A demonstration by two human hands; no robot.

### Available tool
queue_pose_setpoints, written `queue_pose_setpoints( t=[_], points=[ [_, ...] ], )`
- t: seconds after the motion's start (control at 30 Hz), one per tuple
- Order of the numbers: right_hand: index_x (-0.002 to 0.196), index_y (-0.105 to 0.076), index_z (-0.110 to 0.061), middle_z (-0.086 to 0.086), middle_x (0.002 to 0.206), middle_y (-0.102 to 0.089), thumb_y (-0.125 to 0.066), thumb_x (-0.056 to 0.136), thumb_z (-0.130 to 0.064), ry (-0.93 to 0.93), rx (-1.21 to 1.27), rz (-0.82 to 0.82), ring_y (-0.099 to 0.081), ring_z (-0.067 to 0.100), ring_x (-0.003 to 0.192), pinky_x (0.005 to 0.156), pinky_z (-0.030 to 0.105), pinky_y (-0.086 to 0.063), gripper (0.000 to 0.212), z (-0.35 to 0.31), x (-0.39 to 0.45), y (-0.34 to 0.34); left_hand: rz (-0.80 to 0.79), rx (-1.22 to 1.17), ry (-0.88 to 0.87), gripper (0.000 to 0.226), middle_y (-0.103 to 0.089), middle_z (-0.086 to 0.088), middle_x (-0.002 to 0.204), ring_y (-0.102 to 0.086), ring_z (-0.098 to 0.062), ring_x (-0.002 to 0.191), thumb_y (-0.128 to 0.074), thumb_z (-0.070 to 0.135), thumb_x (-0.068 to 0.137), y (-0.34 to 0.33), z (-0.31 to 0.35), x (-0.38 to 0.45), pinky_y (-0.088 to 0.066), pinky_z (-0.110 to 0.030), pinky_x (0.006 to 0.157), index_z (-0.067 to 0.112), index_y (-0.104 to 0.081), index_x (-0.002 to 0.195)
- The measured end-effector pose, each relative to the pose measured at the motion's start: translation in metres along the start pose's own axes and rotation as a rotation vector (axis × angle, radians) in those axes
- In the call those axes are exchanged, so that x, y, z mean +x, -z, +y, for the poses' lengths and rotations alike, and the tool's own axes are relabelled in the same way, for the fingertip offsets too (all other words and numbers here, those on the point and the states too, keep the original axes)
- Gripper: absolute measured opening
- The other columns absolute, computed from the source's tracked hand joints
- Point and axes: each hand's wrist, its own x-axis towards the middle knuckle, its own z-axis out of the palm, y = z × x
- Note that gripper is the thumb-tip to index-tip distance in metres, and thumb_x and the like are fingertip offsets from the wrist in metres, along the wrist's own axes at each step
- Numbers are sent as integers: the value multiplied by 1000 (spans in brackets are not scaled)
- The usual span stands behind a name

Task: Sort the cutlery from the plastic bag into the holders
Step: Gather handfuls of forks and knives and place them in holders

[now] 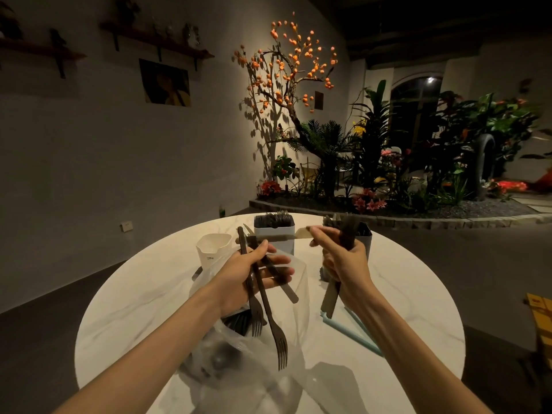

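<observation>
My left hand (254, 270) grips a bundle of dark forks (270, 324), tines pointing down toward me, above the clear plastic bag (239, 363) on the round white table (119, 309). My right hand (343, 258) grips a bunch of knives (331, 297) in its palm and pinches another knife (298, 233) at its blade, holding it level between both hands. Behind stand a white holder (213, 249), a white holder filled with dark cutlery (274, 231), and a grey holder (366, 237) partly hidden by my right hand.
Two pale blue straws (349, 333) lie on the table right of the bag. A yellow box (540, 312) sits off the table's right edge. A planted bed with an orange-fruited tree (286, 85) lies beyond the table.
</observation>
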Motion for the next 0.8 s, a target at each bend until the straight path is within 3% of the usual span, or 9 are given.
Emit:
queue_pose_setpoints(
  t=[0.07, 0.17, 0.27, 0.43, 0.5, 0.57, 0.8],
  points=[
    [101, -71, -4, -9, 54, -56, -77, 86, -29, 6, 97, 116, -37, 4, 47, 43, 15, -33, 29, -6, 3, -5, -42, 20, 19, 24, -56, -9, 66, -59, -21, 57, -51, 26, 103, 1, -4, -1, -56, -32, 56, 4, -58, 107],
    [88, -70, -12, -11, 58, -59, -76, 85, -35, 68, 162, 218, -44, 2, 49, 52, 17, -36, 24, -19, 9, -4, -78, 94, 56, 32, -31, 1, 61, -29, -8, 46, -52, 35, 101, 7, -6, -4, -31, -19, 40, 6, -59, 112],
    [85, -71, -20, -5, 79, -73, -69, 94, -33, 182, 21, 199, -62, -3, 65, 69, 19, -43, 16, -18, 7, -4, -76, 211, 49, 43, -30, 2, 63, -24, -8, 50, -54, 42, 98, 16, -15, -7, -25, -18, 41, 8, -61, 125],
    [95, -69, -16, -1, 87, -72, -59, 100, -34, 155, -82, 121, -64, 5, 85, 85, 24, -46, 22, 10, -3, -7, -150, 34, 50, 47, -25, 1, 65, -21, -8, 50, -54, 44, 98, 25, -34, -4, -22, -17, 41, 13, -64, 132],
    [94, -67, -14, 6, 85, -72, -51, 104, -37, 138, -147, 60, -60, 4, 74, 75, 21, -44, 29, 20, -1, -8, -195, -17, 57, 45, -31, -1, 64, -24, -9, 50, -50, 41, 100, 26, -39, 0, -24, -17, 42, 13, -64, 134],
    [95, -63, -12, 2, 70, -67, -48, 105, -35, 129, -204, -16, -55, 2, 60, 63, 15, -42, 30, 28, 1, -11, -227, -39, 41, 45, -37, -3, 65, -26, -10, 51, -51, 38, 100, 28, -44, 6, -27, -18, 43, 13, -63, 135],
    [109, -69, -10, -2, 57, -51, -55, 103, -33, 0, -166, -105, -48, 2, 49, 50, 11, -39, 28, 60, 15, -22, -224, 56, -3, 41, -47, -8, 67, -31, -10, 45, -51, 35, 101, 37, -62, 39, -30, -19, 41, 5, -61, 127]
  ],
)
